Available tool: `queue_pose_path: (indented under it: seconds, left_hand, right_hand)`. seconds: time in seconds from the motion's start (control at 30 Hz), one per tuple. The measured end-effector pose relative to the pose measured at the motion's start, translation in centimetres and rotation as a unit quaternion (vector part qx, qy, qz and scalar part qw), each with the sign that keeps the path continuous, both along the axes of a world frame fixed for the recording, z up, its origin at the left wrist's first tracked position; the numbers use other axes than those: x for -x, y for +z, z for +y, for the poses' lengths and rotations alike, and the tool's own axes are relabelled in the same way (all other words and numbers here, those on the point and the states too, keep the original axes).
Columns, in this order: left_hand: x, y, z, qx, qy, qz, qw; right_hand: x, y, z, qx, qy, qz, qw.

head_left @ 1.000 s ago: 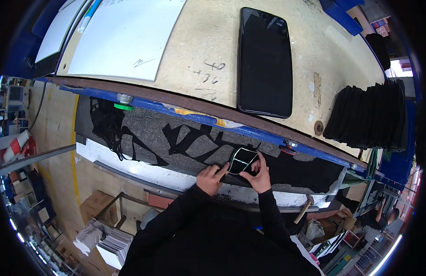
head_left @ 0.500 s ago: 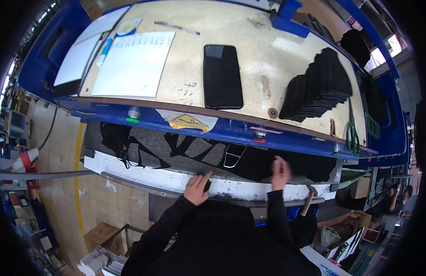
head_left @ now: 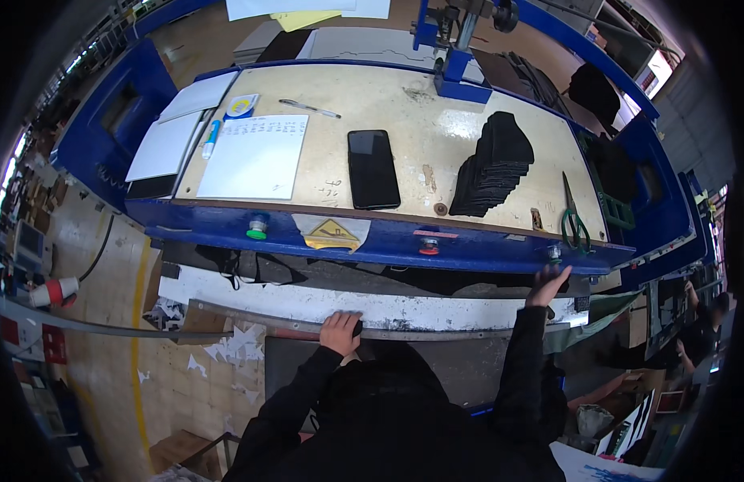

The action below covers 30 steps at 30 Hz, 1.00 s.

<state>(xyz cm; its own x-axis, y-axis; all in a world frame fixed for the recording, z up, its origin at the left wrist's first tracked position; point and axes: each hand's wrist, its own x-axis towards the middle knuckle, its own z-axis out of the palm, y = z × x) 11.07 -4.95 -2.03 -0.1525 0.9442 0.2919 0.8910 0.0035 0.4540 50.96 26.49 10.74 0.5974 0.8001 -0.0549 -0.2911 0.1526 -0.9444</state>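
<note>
Blue bench frame (head_left: 388, 241): spans the scene left to right; its front face carries the controls, probably so they can be reached from the near side.
Pale worktop (head_left: 404, 112): set on the frame, serving as a shelf.
White ledge (head_left: 444, 313): long, on the near side, below the blue front; seems to bear the sheet.
Dark sheet (head_left: 340, 277): lies flat under the blue front, mostly hidden by it.
Written paper (head_left: 255, 165): worktop, left; apparently faced for reading from the near side.
Black stack (head_left: 496, 169): worktop, right; leaning layers, probably piled to keep like pieces together.
Phone (head_left: 373, 170): face up between paper and stack.
Scissors (head_left: 575, 225): far right, green handles toward the near edge, presumably for easy grasp.
Hands: well apart. Left hand (head_left: 340, 333), curled at the ledge's near edge; grip unclear. Right hand (head_left: 548, 286), fingers loosely spread, gripping nothing visible, just beneath the right knob (head_left: 554, 253); contact uncertain.
Small dark item (head_left: 357, 328): beside the left fingers, possibly held.
</note>
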Motion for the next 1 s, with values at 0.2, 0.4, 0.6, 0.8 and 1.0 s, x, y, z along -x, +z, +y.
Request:
queue_pose_path:
  seconds: [0.2,0.4,0.6,0.8,1.0]
  left_hand:
    - [-0.7,2.0,1.6,-0.026,-0.004,-0.002,1.0]
    - [-0.2,2.8,0.4,0.062,0.062,-0.047,0.995]
    - [-5.0,4.2,-0.1,0.058,0.063,-0.056,0.995]
    - [-4.7,5.2,-1.6,0.066,0.074,-0.015,0.995]
    - [-5.4,4.4,-2.5,0.066,0.056,-0.065,0.994]
  right_hand:
    - [0.8,-10.8,-15.1,0.118,0.258,-0.292,0.913]
    - [11.5,-8.9,-23.3,-0.081,0.324,-0.683,0.649]
    - [6.9,-7.1,-26.4,-0.059,0.275,-0.722,0.633]
    - [7.8,-7.0,-25.9,0.041,0.304,-0.722,0.62]
    - [7.6,-5.3,-27.0,-0.046,0.293,-0.724,0.623]
